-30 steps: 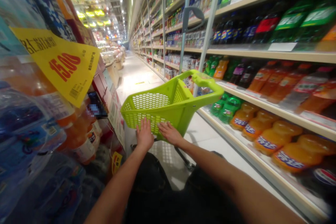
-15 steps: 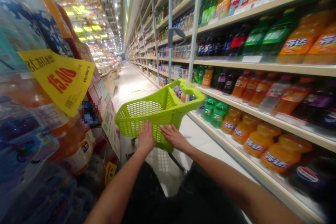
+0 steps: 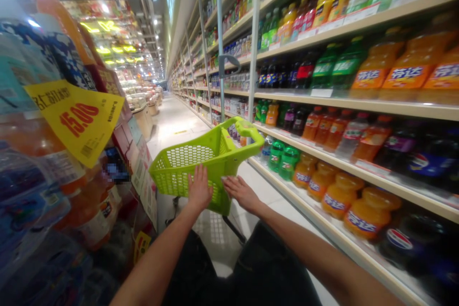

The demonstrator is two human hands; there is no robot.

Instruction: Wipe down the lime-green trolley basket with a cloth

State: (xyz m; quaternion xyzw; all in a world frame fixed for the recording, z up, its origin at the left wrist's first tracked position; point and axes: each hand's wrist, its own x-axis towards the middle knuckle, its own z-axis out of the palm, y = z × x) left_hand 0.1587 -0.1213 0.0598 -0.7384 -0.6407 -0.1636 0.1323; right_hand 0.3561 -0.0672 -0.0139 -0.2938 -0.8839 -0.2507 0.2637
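Observation:
A lime-green plastic shopping basket [image 3: 186, 162] on wheels stands in the aisle right in front of me, its handle [image 3: 247, 130] raised at the far right. My left hand [image 3: 199, 189] lies flat on the basket's near wall with fingers stretched out. My right hand [image 3: 241, 192] rests beside it on the same wall, fingers spread, palm against the mesh. Neither hand holds anything.
Drink shelves [image 3: 358, 105] with orange, green and dark soda bottles run along the right. On the left is a stack of bottled drinks with a yellow 15.00 price sign [image 3: 77, 122]. The white aisle floor [image 3: 175, 124] stretches ahead between them. My dark trousers fill the bottom.
The view has swung right and up, so the basket and both hands sit further left and lower in the picture. Both hands stay flat on the basket's near wall.

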